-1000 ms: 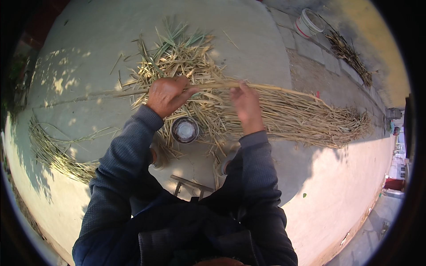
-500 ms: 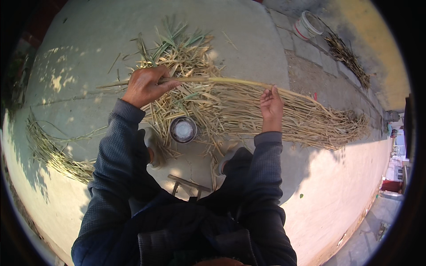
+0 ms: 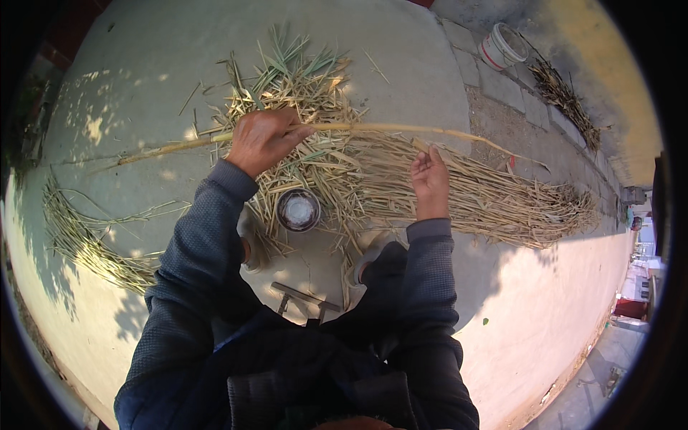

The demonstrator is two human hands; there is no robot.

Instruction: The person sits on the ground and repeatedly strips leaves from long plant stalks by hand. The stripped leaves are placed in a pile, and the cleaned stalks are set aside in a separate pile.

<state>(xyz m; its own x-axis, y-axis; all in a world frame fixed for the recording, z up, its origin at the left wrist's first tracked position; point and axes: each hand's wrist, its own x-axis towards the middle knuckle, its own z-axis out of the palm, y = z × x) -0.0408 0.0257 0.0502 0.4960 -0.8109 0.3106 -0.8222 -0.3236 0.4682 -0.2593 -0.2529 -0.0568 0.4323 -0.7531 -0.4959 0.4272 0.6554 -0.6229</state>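
A long, thin dry reed stalk (image 3: pixel 387 127) runs sideways in front of me, pinched near its left part by my left hand (image 3: pixel 263 140). Lower and to the right, my right hand (image 3: pixel 431 185) is apart from the stalk, its fingers curled and closed on a small tan strip of dry sheath (image 3: pixel 420 145). Behind that hand lies a thick bundle of dry reed stalks (image 3: pixel 494 193), stretching to the right. Under my left hand spreads a heap of stripped leaves and sheaths (image 3: pixel 304 89), some still green.
A small round tin (image 3: pixel 298 210) with pale contents stands between my feet. A wooden stool (image 3: pixel 304 297) shows below it. Thin stalks (image 3: pixel 97 244) lie at the left. At the upper right are a white bucket (image 3: pixel 504 47) and a bunch of dark twigs (image 3: pixel 562 100).
The stalk has slid or swung to the right, and its thin right end now hangs free. My left hand has moved slightly right. My right hand has come off the stalk and dropped a little.
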